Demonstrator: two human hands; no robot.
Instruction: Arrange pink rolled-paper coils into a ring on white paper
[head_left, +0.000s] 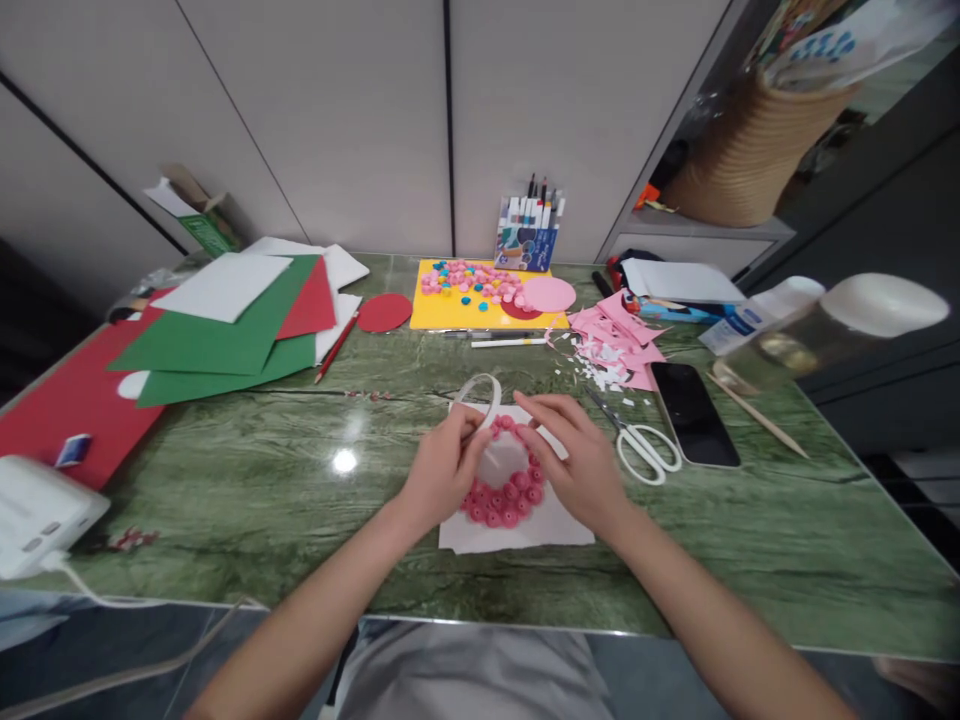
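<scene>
My left hand pinches a thin white ring that looks like a roll of tape, tilted on its edge. Below it lies a ring of pink rolled-paper flowers around a pale round centre, on a white sheet of paper. Over the right side of the flower ring is my right hand, its thumb and forefinger apart and nothing visible between them. Both hands hide part of the flowers. White-handled scissors lie just right of my right hand.
Pink and blue paper rolls cover a yellow sheet at the back. Pink scraps, a phone, a wooden stick and a bottle stand or lie right. Green card and a white charger occupy the left.
</scene>
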